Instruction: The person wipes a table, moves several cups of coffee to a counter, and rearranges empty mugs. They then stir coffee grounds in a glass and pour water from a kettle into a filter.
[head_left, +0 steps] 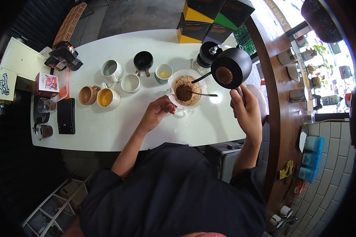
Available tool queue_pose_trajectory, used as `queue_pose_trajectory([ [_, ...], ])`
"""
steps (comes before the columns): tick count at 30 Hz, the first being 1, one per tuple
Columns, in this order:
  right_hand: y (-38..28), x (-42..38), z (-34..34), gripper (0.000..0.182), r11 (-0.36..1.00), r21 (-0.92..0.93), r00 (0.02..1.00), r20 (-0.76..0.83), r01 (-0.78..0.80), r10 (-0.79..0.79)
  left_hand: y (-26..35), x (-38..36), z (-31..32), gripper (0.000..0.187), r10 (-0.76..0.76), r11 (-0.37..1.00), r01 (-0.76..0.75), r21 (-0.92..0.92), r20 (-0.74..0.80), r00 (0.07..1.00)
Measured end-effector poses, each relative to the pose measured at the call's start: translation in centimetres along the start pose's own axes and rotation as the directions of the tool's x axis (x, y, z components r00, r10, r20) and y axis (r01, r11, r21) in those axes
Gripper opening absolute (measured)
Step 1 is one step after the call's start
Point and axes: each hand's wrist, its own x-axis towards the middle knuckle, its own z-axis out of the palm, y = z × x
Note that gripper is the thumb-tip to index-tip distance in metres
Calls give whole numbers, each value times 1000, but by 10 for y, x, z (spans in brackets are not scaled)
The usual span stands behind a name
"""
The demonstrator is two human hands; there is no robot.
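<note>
My right hand (246,107) is wrapped round the handle of a black gooseneck kettle (239,63), raised at the right with its spout over a paper filter. The white filter (201,76) holds wet brown coffee grounds (184,92), darker in the middle. A metal spoon (207,94) rests in the grounds, its handle pointing right. Close to the filter's left side is my left hand (160,110), its fingers curled together; what they hold, if anything, is hidden.
Several cups stand left of the filter, among them a black cup (143,61) and a white mug (108,98). A grinder (205,58) and stacked boxes (215,19) are behind the kettle. A black scale (66,115) lies at the left.
</note>
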Motion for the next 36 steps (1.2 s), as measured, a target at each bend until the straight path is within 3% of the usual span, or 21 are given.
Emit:
queue_pose_trajectory([
  [16,-7,13,11,32,1000,-4,999,-36,21,-22,-4,-1,3,18,-8,1000,7,-14,-15,1000],
  [36,11,13,1,34,999,-24,995,-89,34,-36,-3,-1,3,36,-26,999,26,30,-17,1000],
])
